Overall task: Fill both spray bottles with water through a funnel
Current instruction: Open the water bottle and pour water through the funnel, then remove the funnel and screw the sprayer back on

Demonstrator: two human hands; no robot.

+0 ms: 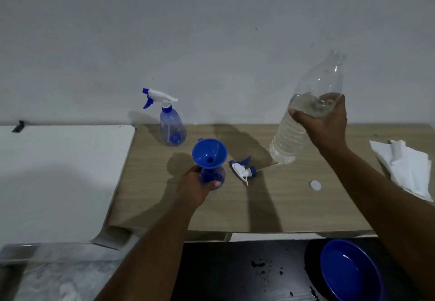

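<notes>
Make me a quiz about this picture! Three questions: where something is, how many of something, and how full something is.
1. Where is the blue funnel? A. In a sink. B. On top of the spray bottle that the left hand holds. C. On a shelf.
2. How many spray heads are there? A. Two. B. One. C. Four.
3. The big clear bottle in the right hand is: A. Empty. B. Full to the top. C. Partly full.
Answers: 1 B, it sits on that bottle. 2 A, a fitted spray head on the back bottle, a loose spray head on the table. 3 C, water reaches only up to the hand.
</notes>
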